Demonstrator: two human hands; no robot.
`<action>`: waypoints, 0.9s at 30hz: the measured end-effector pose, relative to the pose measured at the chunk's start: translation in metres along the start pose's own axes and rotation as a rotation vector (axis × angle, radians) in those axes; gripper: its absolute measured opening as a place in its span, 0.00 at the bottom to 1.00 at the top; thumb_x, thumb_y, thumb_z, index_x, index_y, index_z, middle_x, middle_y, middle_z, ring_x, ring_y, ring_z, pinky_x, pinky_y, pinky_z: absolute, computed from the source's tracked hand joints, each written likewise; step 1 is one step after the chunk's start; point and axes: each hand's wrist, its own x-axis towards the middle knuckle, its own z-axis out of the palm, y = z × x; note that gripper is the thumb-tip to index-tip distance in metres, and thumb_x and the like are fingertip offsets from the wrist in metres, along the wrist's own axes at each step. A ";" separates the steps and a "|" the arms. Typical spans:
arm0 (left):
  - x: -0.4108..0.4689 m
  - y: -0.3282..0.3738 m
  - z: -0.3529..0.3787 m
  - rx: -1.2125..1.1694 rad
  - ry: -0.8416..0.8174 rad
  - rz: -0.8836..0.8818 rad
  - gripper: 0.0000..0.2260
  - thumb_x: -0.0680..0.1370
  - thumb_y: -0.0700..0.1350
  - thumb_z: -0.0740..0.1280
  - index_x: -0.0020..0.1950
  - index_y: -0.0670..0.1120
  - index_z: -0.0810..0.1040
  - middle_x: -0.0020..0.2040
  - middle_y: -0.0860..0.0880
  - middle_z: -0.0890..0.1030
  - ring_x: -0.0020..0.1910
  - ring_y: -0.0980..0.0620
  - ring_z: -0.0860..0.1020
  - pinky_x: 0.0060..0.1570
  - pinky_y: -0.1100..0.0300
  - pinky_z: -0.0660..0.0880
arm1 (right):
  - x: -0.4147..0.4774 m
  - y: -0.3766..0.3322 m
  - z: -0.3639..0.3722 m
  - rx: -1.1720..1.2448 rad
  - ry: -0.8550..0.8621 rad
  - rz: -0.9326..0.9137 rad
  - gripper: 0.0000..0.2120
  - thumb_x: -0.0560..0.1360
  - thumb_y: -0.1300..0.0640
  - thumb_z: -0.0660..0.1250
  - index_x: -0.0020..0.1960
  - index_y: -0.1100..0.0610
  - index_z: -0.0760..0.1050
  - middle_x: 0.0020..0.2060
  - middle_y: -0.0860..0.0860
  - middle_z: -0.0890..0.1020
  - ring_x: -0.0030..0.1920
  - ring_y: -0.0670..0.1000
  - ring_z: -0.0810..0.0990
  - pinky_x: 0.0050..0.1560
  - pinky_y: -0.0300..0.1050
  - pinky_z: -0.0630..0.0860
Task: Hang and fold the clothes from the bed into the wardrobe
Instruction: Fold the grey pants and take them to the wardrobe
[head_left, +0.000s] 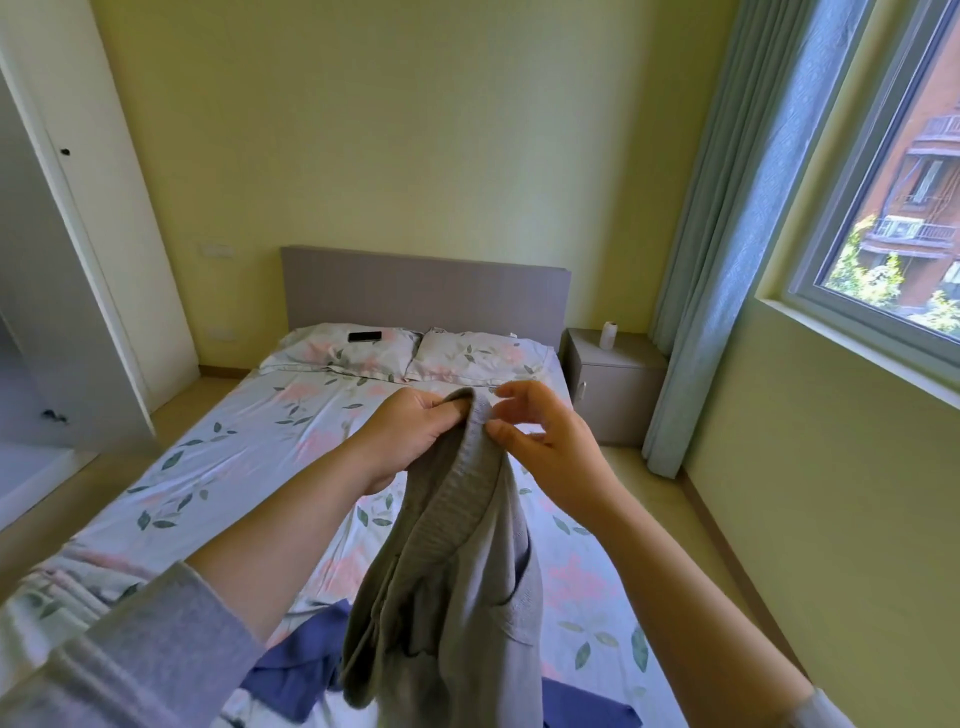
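I hold a grey garment (457, 561) with a ribbed elastic waistband up over the bed (249, 447). My left hand (410, 436) grips the top of the waistband, fingers curled round the fabric. My right hand (545, 441) is just to the right of it, thumb tip touching the waistband edge and fingers spread loosely, not closed on the cloth. The garment hangs down towards me. A blue garment (296, 670) lies crumpled on the near end of the bed, partly hidden behind the grey one. The white wardrobe (67, 291) stands open at the left.
Two floral pillows (467, 358) lie at the grey headboard, with a dark phone (365, 336) on the left one. A grey bedside cabinet (613, 384) with a small white bottle stands right of the bed. Blue curtain (727, 260) and window fill the right wall.
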 end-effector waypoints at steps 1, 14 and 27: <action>0.000 0.000 0.001 -0.012 0.007 0.000 0.18 0.77 0.55 0.67 0.41 0.40 0.81 0.38 0.42 0.80 0.38 0.47 0.76 0.39 0.56 0.70 | 0.001 -0.002 -0.001 -0.016 -0.030 -0.004 0.06 0.78 0.54 0.67 0.55 0.48 0.77 0.47 0.40 0.80 0.50 0.38 0.79 0.48 0.30 0.76; -0.009 -0.024 0.006 0.088 -0.144 0.077 0.24 0.73 0.67 0.61 0.44 0.47 0.80 0.39 0.47 0.81 0.41 0.51 0.79 0.48 0.54 0.76 | -0.007 -0.010 -0.010 -0.161 0.127 -0.113 0.04 0.79 0.59 0.63 0.47 0.55 0.76 0.43 0.43 0.78 0.46 0.42 0.78 0.45 0.34 0.77; -0.041 -0.085 0.060 0.304 -0.038 0.308 0.22 0.64 0.74 0.65 0.52 0.65 0.75 0.53 0.65 0.73 0.52 0.64 0.75 0.45 0.72 0.73 | 0.018 -0.061 -0.052 -0.276 0.304 -0.179 0.08 0.82 0.57 0.58 0.48 0.60 0.69 0.33 0.48 0.71 0.32 0.40 0.67 0.32 0.32 0.66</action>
